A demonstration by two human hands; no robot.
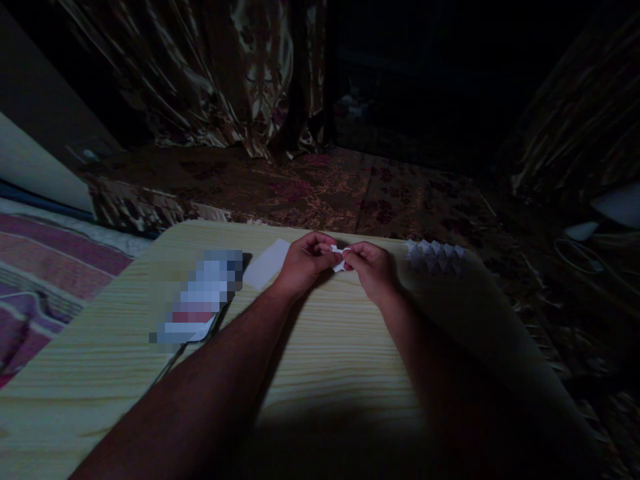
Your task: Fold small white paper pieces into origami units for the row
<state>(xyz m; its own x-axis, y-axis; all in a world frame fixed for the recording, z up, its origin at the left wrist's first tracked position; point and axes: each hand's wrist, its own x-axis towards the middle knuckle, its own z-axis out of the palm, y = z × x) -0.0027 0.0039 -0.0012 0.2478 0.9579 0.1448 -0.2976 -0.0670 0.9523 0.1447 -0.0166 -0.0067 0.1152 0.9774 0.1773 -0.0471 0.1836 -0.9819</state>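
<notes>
My left hand [306,260] and my right hand [369,263] meet over the far part of a light wooden table [320,347]. Both pinch one small white folded piece of paper [340,259] between their fingertips, just above the table top. A flat white paper sheet [266,264] lies just left of my left hand. To the right of my right hand sits a row of several small folded white paper pieces [436,255].
A blurred-out flat object [203,297] lies on the table's left part, with a dark cord running from it. A striped pink mat [45,280] is at the left. Patterned carpet [320,187] and curtains [225,80] fill the dark background; cables lie at the right.
</notes>
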